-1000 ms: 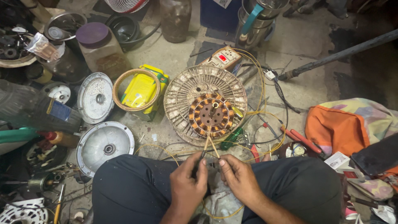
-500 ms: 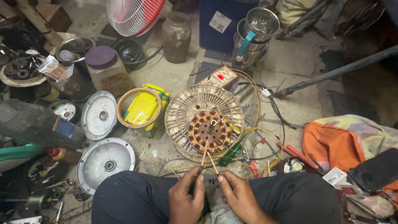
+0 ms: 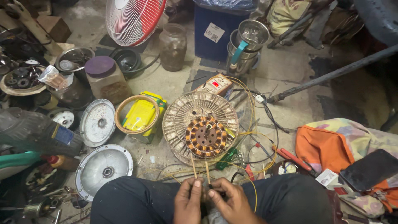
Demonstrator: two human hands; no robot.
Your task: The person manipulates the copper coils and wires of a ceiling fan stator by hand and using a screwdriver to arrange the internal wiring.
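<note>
Two hands meet low in the view, over the person's dark-trousered lap. Left hand (image 3: 188,203) is curled, thumb and forefinger pinched on one of the thin sleeved wire leads (image 3: 193,166); right hand (image 3: 230,201) is likewise curled, fingertips closed on the neighbouring lead beside it. The two hands are almost touching. Both leads run up from the fingers to the stator (image 3: 206,136) — a round core ringed with copper-coloured windings, lying flat on a pale round fan housing (image 3: 182,120) on the floor just ahead of the knees. Thin yellow wire (image 3: 248,124) loops away from it to the right and back toward the lap.

As for containers: a glass jar (image 3: 172,46) stands farther off, its contents murky and hard to tell; a squat jar with a purple lid (image 3: 104,76) is to the left, holding something brownish. Stacked steel vessels (image 3: 248,43) sit by a blue bin (image 3: 224,31) — what is inside cannot be seen. Two round metal covers (image 3: 99,166) lie left of the stator.
</note>
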